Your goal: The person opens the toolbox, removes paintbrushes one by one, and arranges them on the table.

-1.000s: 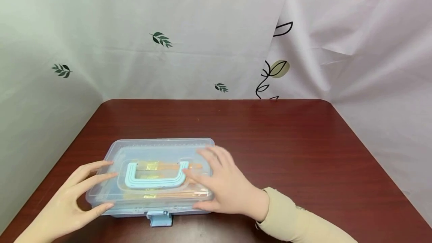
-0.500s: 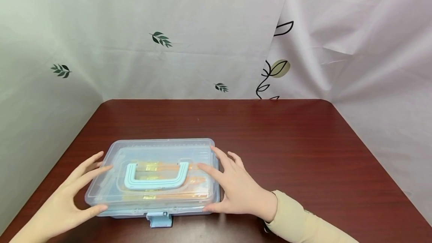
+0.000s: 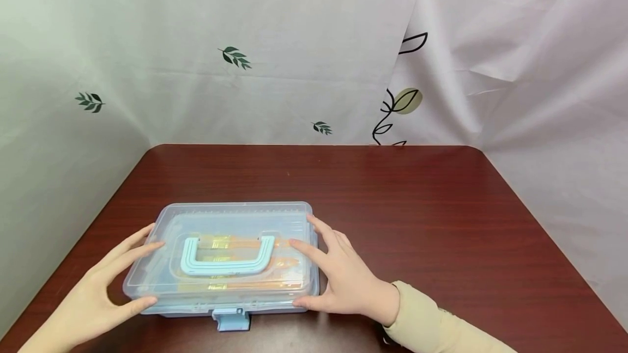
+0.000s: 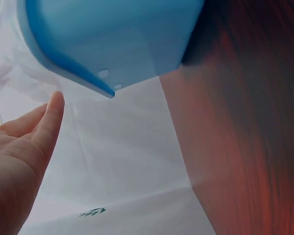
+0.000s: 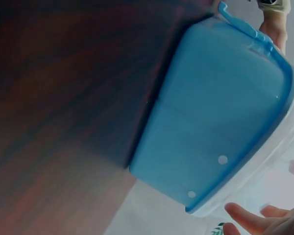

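Note:
A light blue plastic box (image 3: 142, 277) with a clear lid sits at the near left of the table. Its carry handle (image 3: 225, 268) lies flat on top, and a front latch (image 3: 232, 319) sticks outward. Through the lid I see several paintbrushes (image 3: 250, 285). My left hand (image 3: 95, 293) is spread at the left edge, its fingertips by the lid; contact there is unclear. At the opposite end, my right hand (image 3: 348, 282) has its spread fingertips along the lid's right edge. In both wrist views the blue end wall (image 5: 215, 107) shows, with fingers near the lid.
The dark red wooden table (image 3: 417, 222) stretches behind and to the right of the box. White cloth (image 3: 294, 26) with leaf prints hangs along the back and both sides.
My right hand has slid rightward from over the lid to its right edge. The left hand has drawn slightly outward, then back in a little. The box stays about where it was.

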The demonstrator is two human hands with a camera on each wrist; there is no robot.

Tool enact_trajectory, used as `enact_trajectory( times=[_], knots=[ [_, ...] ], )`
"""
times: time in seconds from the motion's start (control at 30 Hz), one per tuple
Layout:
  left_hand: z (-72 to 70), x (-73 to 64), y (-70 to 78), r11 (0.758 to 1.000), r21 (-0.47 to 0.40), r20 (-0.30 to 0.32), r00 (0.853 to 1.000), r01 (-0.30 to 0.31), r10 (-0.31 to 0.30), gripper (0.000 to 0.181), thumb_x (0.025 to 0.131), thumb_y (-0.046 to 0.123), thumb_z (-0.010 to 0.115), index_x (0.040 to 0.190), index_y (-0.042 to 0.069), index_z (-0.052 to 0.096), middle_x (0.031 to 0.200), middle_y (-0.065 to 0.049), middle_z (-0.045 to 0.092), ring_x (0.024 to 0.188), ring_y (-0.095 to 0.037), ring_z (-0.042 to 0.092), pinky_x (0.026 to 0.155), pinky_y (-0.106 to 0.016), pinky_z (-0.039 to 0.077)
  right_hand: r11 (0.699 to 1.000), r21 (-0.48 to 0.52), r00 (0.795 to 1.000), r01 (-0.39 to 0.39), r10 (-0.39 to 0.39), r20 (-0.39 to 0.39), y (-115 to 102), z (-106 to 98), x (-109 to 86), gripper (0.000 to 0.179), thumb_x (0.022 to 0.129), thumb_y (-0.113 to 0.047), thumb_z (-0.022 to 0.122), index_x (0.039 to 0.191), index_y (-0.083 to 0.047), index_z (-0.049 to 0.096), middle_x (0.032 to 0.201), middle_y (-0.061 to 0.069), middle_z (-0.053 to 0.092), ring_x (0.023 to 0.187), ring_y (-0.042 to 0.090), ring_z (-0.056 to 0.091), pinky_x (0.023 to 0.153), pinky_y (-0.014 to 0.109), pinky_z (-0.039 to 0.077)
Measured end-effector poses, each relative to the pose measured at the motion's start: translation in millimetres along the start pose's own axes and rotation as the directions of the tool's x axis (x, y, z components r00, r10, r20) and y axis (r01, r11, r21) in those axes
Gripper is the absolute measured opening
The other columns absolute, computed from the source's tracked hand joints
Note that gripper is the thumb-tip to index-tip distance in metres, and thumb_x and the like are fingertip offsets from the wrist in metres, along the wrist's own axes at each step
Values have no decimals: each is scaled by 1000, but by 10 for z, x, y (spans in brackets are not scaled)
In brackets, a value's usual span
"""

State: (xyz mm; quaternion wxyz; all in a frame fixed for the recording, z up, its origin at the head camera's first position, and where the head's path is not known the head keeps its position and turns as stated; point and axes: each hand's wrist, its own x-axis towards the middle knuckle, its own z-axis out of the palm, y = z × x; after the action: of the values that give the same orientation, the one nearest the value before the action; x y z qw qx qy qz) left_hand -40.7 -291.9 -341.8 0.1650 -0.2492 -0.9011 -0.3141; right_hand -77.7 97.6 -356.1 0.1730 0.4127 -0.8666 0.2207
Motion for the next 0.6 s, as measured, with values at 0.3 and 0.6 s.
enact_trajectory(
  times=[0.3,0.6],
  knots=[
    [18,0,1,1000,-8,-36,999,-16,16,85,44,-2,87,124,5,56,147,4,35,134,2,25,99,2,18,999,-2,994,51,-51,-98,-23,42,15,83,62,-50,80,132,-19,48,144,21,29,117,26,47,88,42,42],
    [15,36,38,1000,2,-51,998,-23,23,84,45,-3,87,123,6,57,144,3,37,132,2,28,97,2,21,999,20,986,33,-29,-167,-68,68,52,74,65,-45,78,128,-16,50,141,20,32,113,28,49,83,40,44]
  ],
)
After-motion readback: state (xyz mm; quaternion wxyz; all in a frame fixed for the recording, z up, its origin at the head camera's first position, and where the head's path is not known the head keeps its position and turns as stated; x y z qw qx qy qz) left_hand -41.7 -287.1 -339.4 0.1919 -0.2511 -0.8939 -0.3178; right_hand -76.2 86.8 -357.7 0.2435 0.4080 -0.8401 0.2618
